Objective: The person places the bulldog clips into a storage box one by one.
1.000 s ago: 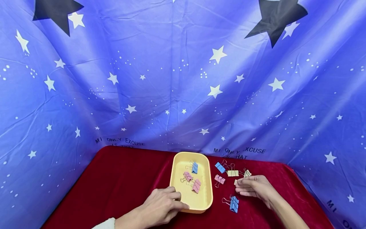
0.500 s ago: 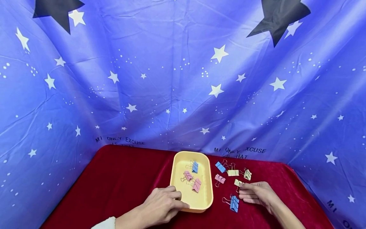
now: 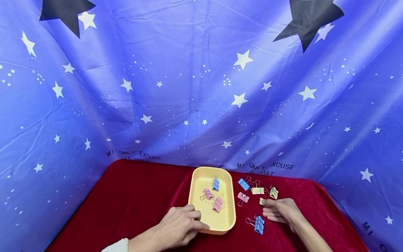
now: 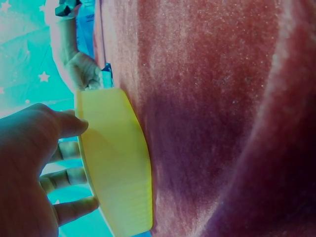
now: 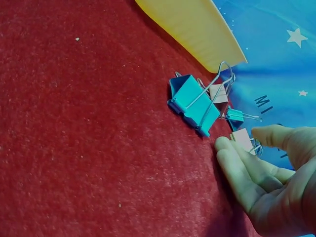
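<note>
My left hand grips the near-left corner of a yellow plastic tray, thumb and fingers along its rim. Inside the tray lie one blue binder clip and two pink binder clips. To the right, my right hand pinches a small pale yellow binder clip between thumb and fingertips, close over the cloth. Most of that clip is hidden by the fingers in the head view. A larger blue binder clip lies just nearer than the right hand.
Beyond the right hand lie two more pale yellow clips, a blue clip and a pink clip. Dark red velvet cloth covers the table. A blue star-printed curtain rises behind and at both sides.
My right hand draws back slightly from the small pale yellow clip, then comes back over it, with thumb and fingers at its sides now. The left hand and tray stay put.
</note>
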The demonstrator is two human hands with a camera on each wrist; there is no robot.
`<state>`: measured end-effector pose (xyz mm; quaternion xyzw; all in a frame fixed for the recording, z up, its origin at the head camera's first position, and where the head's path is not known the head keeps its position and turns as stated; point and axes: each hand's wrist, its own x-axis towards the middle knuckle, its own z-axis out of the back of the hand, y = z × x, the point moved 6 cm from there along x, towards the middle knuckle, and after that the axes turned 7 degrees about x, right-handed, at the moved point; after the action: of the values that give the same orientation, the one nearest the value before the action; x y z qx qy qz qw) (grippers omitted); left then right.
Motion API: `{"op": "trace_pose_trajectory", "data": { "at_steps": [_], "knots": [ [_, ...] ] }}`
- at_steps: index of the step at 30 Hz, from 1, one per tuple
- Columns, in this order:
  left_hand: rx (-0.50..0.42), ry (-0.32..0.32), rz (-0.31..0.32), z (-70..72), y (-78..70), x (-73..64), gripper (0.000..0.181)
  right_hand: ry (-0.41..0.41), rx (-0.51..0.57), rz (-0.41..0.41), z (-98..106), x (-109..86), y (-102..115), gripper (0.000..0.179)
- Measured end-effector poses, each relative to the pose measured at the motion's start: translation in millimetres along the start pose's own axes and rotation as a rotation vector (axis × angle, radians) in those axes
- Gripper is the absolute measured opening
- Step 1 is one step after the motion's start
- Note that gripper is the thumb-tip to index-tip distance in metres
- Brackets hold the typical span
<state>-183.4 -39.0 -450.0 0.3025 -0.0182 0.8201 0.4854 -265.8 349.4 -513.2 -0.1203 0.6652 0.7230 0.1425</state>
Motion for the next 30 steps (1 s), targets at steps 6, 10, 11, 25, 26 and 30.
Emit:
{"op": "trace_pose_trajectory", "data": {
  "at_steps": [6,10,11,25,26,30],
  "knots": [
    [0.006,0.001,0.001,0.3,0.4,0.1,0.04,0.005,0.022,0.016,6.4,-0.3,3.5,0.034],
    [0.006,0.0,0.001,0.1,0.6,-0.2,0.04,0.022,0.104,0.005,11.4,-1.0,1.2,0.031],
    [0.004,0.0,0.001,-0.1,0.6,-0.2,0.04,0.023,0.122,0.006,12.4,-1.4,0.7,0.029],
    [-0.005,-0.001,-0.002,-3.0,-0.5,-0.7,0.04,0.028,0.248,0.02,20.1,-3.1,-2.6,0.032],
    [-0.006,0.0,-0.001,-3.0,-0.6,-0.7,0.04,0.038,0.255,0.023,20.5,-3.4,-2.0,0.032],
    [-0.006,0.007,0.0,-2.5,-0.5,-0.8,0.04,0.068,0.286,0.03,22.3,-5.6,-0.8,0.024]
  ]
}}
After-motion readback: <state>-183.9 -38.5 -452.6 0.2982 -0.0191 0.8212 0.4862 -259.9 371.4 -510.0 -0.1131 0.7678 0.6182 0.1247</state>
